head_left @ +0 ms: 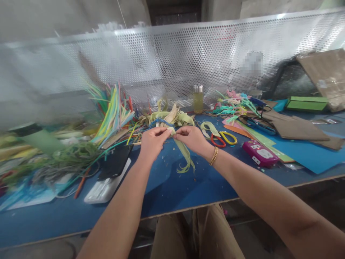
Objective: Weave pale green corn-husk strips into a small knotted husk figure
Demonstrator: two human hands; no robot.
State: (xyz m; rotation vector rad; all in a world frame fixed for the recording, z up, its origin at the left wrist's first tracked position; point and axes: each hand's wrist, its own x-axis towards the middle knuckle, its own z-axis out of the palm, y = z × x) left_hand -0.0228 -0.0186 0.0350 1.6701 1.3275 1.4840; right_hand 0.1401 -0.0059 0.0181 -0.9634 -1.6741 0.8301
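My left hand (153, 141) and my right hand (191, 138) meet over the blue table (172, 190). Both pinch the top of a pale green leaf strip (184, 155), whose split ends hang down and curl onto the table. A gold bracelet (214, 156) sits on my right wrist. Just behind my hands lies a heap of more pale green and yellow strips (169, 117).
Scissors with red and yellow handles (223, 139) lie right of my hand, then a pink box (260, 153). A black phone (115, 162) on a white keyboard (105, 187) sits left. Coloured strips (113, 111), a glass bottle (198, 99), cardboard (296, 127) and a perforated metal screen (188, 54) stand behind.
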